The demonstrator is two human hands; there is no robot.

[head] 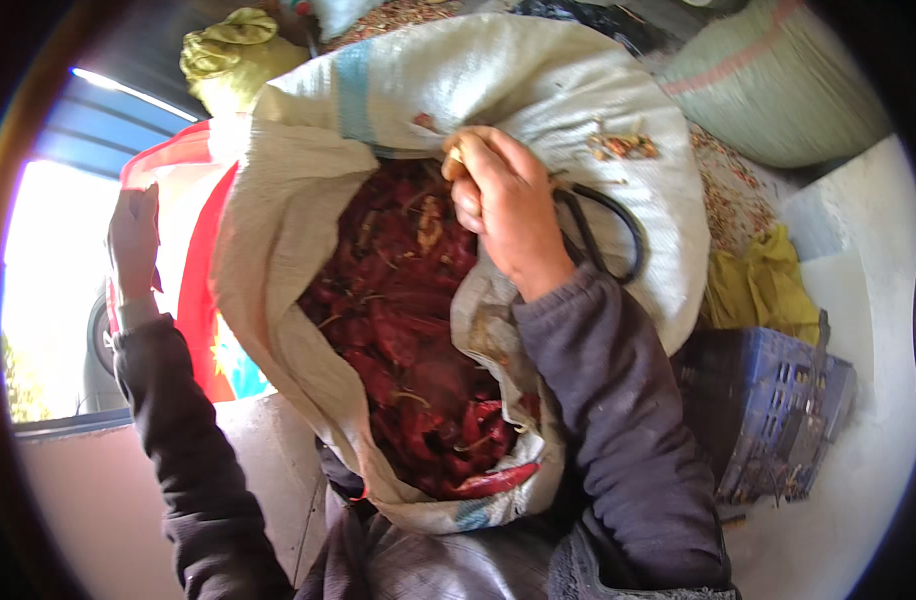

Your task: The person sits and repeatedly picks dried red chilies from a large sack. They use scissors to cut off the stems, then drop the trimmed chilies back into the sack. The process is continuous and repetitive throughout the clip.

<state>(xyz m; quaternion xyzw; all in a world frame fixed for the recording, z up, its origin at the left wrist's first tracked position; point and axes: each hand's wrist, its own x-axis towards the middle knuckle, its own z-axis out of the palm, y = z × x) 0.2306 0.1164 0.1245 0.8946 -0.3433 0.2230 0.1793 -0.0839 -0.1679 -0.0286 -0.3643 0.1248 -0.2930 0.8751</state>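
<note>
A large white woven sack [293,172] stands before me with its rim folded outward. Dried red chili peppers [405,330] fill its mouth, several with pale stems. Over the sack's far side, my right hand [503,202] is closed, pinching a small pale yellowish piece [456,154] between thumb and forefinger. My left hand [133,244] is beside a red bag [207,300] at the left, against bright light. Along its palm shows a dark red dried chili [156,277], mostly hidden by the hand. One glossy chili [495,481] lies on the near rim.
A black loop [634,240] and stem scraps [624,145] lie on the sack's folded rim. At right are a blue plastic crate [784,405] and yellow cloth or sacking [773,281]. A full greenish sack [780,90] stands behind; a yellow sack [237,60] is far left.
</note>
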